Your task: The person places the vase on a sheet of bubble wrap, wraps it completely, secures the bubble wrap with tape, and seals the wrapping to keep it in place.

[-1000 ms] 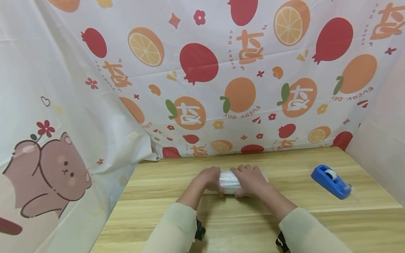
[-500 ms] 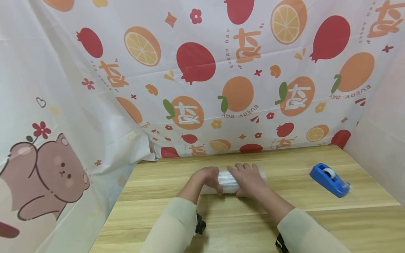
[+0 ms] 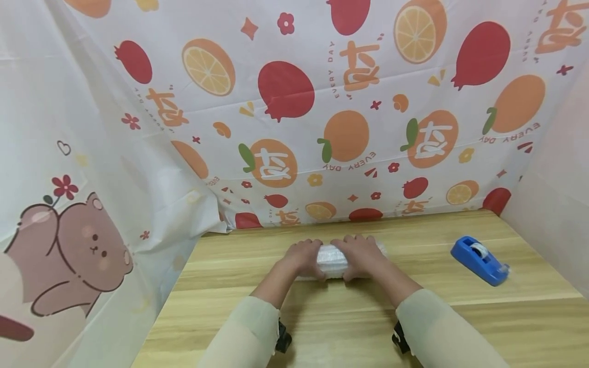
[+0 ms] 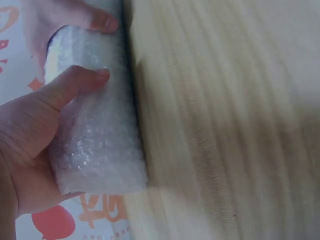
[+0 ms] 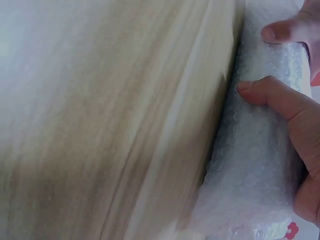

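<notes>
Translucent, whitish bubble wrap (image 3: 332,261), wound into a roll, lies crosswise on the wood-grain table (image 3: 221,286), its dimpled surface catching small glints. We see the left hand (image 3: 303,258) and the right hand (image 3: 362,256) side by side with a narrow gap between, both clamped around it, 2 thumbs on the near side and fingers curled over the top. Most fingertips are hidden behind the roll, the hands cover much of its length, and we cannot make out its core.

Two grips (image 3: 304,258) (image 3: 361,256), seemingly one bubble-wrap roll (image 3: 332,261), one dispenser (image 3: 476,259)
</notes>
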A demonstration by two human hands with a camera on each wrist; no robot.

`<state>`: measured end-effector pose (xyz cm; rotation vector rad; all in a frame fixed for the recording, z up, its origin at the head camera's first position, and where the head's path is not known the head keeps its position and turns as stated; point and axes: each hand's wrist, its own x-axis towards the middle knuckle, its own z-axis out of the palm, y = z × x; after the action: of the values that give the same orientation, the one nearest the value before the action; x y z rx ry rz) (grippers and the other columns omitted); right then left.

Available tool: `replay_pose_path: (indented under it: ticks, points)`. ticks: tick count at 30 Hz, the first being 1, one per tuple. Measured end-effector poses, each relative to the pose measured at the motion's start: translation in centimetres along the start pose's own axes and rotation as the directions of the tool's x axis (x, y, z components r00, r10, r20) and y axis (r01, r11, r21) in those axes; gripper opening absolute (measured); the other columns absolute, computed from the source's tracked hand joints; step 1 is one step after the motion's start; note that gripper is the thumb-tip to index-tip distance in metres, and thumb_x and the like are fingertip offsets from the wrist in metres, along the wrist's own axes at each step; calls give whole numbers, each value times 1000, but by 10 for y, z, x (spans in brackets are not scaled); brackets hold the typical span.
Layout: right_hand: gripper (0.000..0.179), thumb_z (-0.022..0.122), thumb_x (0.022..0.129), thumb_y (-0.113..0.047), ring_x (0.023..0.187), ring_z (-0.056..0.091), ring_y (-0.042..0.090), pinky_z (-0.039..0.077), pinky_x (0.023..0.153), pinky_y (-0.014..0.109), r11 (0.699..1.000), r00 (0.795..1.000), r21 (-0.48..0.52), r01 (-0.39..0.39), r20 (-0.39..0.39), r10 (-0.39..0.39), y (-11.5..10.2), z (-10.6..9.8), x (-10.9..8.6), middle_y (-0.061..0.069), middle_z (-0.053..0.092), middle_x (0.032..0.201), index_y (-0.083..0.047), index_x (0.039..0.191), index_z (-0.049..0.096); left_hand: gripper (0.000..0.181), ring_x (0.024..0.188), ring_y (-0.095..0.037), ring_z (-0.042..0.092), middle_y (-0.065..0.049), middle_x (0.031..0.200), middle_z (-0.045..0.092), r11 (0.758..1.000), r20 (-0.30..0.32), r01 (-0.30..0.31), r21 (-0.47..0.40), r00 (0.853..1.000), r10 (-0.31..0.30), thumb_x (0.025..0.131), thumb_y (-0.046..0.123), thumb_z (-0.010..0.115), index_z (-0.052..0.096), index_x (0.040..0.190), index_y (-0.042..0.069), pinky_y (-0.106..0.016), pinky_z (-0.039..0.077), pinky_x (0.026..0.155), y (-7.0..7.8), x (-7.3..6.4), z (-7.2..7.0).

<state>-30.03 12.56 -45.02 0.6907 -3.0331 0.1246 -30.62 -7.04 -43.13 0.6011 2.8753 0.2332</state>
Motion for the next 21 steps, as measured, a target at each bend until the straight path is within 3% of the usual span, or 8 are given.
replay_pose_path:
  ticks: [5,10,15,21]
  points:
    - [92,87,60,-44,103,55,28,43,84,52,1000,999,22,1,40,-2,3,-4,3,3,60,121,-31,142,47,102,117,-32,56,-12,129,58,987,-107,-16,159,994,33,59,51,90,44,142,13,-52,42,103,3,-3,10]
    - [92,88,60,-45,105,57,29,44,88,56,998,997,57,-15,74,11,4,-7,7,3,61,122,-32,142,49,108,120,-37,55,-13,128,57,960,-207,-33,278,974,93,57,53,91,37,141,14,-56,40,105,4,-9,23]
    - [91,88,60,-44,102,57,27,44,89,56,997,994,78,-15,107,6,4,-10,9,2,62,119,-32,141,49,100,114,-34,57,-11,122,58,961,-244,-30,276,965,100,58,45,93,37,136,16,-51,43,101,4,-13,26]
    - [93,89,57,-43,99,56,27,43,88,54,994,992,108,-25,124,11,5,-12,11,1,62,116,-33,140,49,94,109,-32,59,-10,119,61,964,-228,-33,265,969,96,58,44,93,41,132,16,-50,46,97,3,-9,23]
